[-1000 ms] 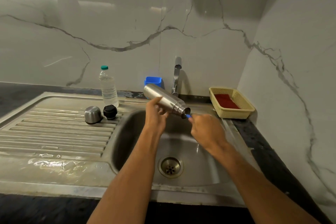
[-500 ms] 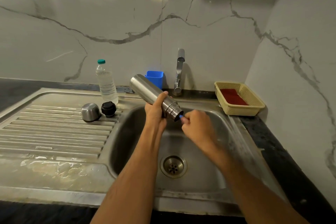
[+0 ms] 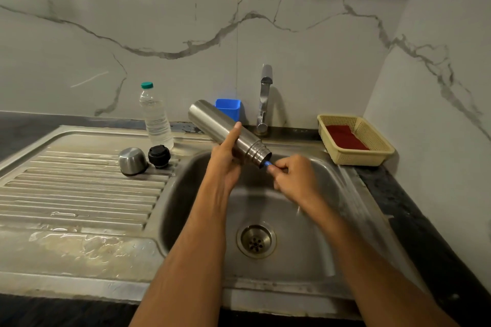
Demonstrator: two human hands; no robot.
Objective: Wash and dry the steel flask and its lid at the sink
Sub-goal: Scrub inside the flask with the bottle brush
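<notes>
Where the ribbed steel draining board (image 3: 79, 194) runs left of the basin, one domed steel cup-lid (image 3: 132, 161) stands mouth down, with one black screw stopper (image 3: 159, 156) just beside it on the right. Behind them stands one clear plastic water bottle with a green cap (image 3: 155, 117), upright. Over the steel sink basin (image 3: 326, 220), the left hand (image 3: 225, 160) curls round one cylindrical steel flask (image 3: 225, 131), thumb laid along its side. The flask's long axis slants, base up and to the far left, threaded open mouth down and to the right. At that mouth, the right hand (image 3: 295, 176) pinches a small blue handle tip (image 3: 267, 164); what it belongs to is hidden. Behind are one blue plastic cup (image 3: 228, 109) and one chrome tap (image 3: 264, 101). Far right, one cream plastic basket (image 3: 372, 151) holds a red cloth (image 3: 345, 138).
</notes>
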